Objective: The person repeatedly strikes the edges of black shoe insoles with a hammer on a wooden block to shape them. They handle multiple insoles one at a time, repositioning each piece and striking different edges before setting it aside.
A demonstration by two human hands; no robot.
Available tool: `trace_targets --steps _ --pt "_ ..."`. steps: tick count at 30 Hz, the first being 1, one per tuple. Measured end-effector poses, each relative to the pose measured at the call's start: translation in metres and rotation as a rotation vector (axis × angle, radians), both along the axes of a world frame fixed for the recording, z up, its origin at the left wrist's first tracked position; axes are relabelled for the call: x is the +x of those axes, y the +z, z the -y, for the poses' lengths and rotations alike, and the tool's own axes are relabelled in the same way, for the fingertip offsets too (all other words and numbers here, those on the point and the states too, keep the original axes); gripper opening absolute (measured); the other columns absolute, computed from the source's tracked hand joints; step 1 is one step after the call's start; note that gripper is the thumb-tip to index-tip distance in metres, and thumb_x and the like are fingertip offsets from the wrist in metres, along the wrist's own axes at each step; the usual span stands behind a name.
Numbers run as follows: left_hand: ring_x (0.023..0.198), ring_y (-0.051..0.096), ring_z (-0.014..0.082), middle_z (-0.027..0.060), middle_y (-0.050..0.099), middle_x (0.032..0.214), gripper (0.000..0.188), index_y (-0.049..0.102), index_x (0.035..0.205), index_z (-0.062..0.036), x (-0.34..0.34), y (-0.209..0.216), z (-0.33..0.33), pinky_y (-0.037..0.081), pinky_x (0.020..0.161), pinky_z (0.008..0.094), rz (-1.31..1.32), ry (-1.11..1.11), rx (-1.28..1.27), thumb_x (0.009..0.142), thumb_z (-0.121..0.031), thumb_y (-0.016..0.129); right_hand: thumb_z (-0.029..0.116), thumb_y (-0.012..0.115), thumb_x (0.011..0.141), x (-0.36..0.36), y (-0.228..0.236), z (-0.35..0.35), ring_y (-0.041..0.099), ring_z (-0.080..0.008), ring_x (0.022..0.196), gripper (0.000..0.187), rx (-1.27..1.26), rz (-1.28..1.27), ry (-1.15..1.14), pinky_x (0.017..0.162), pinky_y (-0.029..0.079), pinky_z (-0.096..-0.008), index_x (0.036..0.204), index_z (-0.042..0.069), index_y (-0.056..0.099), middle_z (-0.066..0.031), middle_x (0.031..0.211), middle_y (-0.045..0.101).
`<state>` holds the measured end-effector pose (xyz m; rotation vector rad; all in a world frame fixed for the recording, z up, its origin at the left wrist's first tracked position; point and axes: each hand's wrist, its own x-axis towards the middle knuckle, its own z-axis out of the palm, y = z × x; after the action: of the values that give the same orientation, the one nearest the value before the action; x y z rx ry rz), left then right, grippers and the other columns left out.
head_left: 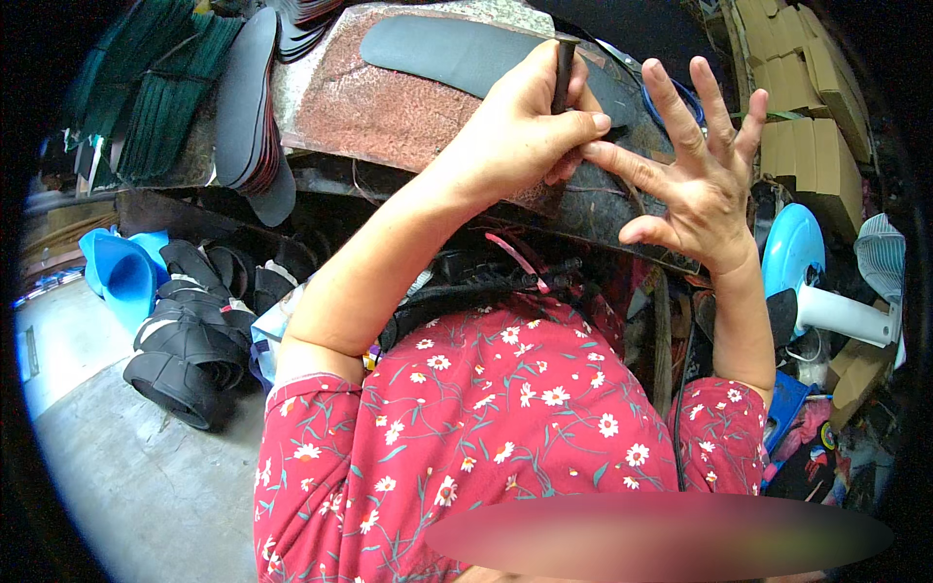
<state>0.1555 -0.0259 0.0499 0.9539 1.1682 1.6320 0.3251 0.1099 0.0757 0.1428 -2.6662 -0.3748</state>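
My left hand is closed round a dark metal punch, a short rod with a flattened head that stands upright out of the fist. Its lower end is hidden by my fingers. With fingers spread, my right hand holds nothing; its index fingertip meets the left hand near the thumb. Beneath and beyond the left hand, a dark grey shoe sole lies across a worn reddish slab. Part of the sole is covered by the left hand.
A stack of grey soles hangs over the bench's left edge, beside dark green bundled sheets. Black sandals are heaped on the floor at left. Cardboard boxes and a blue-and-white fan stand at right.
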Motion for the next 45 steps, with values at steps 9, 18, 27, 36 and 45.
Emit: trace_targets --steps 9,18,27,36,45 --pt "0.061 0.058 0.0209 0.0091 0.052 0.067 0.022 0.046 0.089 -0.0042 -0.054 -0.003 0.024 0.05 0.06 0.0341 -0.643 0.512 -0.14 0.09 -0.014 0.066 0.034 0.071 0.083 0.029 -0.009 -0.039 0.05 -0.0355 0.124 0.06 -0.406 0.336 -0.404 0.107 0.036 -0.0468 0.133 0.006 0.055 -0.015 0.131 0.056" --pt "0.099 0.058 0.0374 0.0207 0.062 0.097 0.067 0.052 0.104 0.0011 -0.141 -0.02 0.031 0.05 0.086 0.0442 -1.488 0.742 -0.429 0.067 -0.044 0.085 0.023 0.072 0.079 0.066 -0.039 -0.055 0.059 -0.0316 0.1 0.036 -0.479 0.23 -0.414 0.09 0.043 -0.04 0.11 0.007 0.063 -0.0103 0.107 0.062" --pt "0.098 0.061 0.0361 0.0188 0.063 0.097 0.072 0.054 0.107 -0.0031 -0.141 -0.029 0.035 0.053 0.081 0.0449 -1.457 0.718 -0.428 0.061 -0.046 0.087 0.037 0.053 0.101 0.09 -0.055 -0.081 0.052 -0.0073 0.072 0.038 -1.454 -0.035 -0.571 0.065 0.042 -0.0219 0.111 0.001 0.061 0.0001 0.085 0.059" --pt "0.101 0.058 0.0387 0.0218 0.062 0.101 0.07 0.052 0.107 0.0015 -0.131 -0.02 0.036 0.048 0.089 0.0441 -1.391 0.721 -0.516 0.061 -0.037 0.089 0.033 0.055 0.1 0.008 -0.045 -0.032 0.067 -0.0138 0.081 0.038 -1.804 -0.035 -0.29 0.068 0.049 -0.0241 0.123 0.003 0.057 -0.0088 0.119 0.067" --pt "0.093 0.058 0.0374 0.0183 0.06 0.099 0.072 0.052 0.105 -0.0017 -0.146 -0.019 0.043 0.049 0.081 0.0451 -1.48 0.868 -0.465 0.061 -0.048 0.086 0.03 0.058 0.099 -0.024 -0.045 -0.039 0.058 -0.0063 0.075 0.032 -1.449 0.019 -0.383 0.066 0.045 -0.0216 0.119 0.005 0.062 -0.0015 0.106 0.067"
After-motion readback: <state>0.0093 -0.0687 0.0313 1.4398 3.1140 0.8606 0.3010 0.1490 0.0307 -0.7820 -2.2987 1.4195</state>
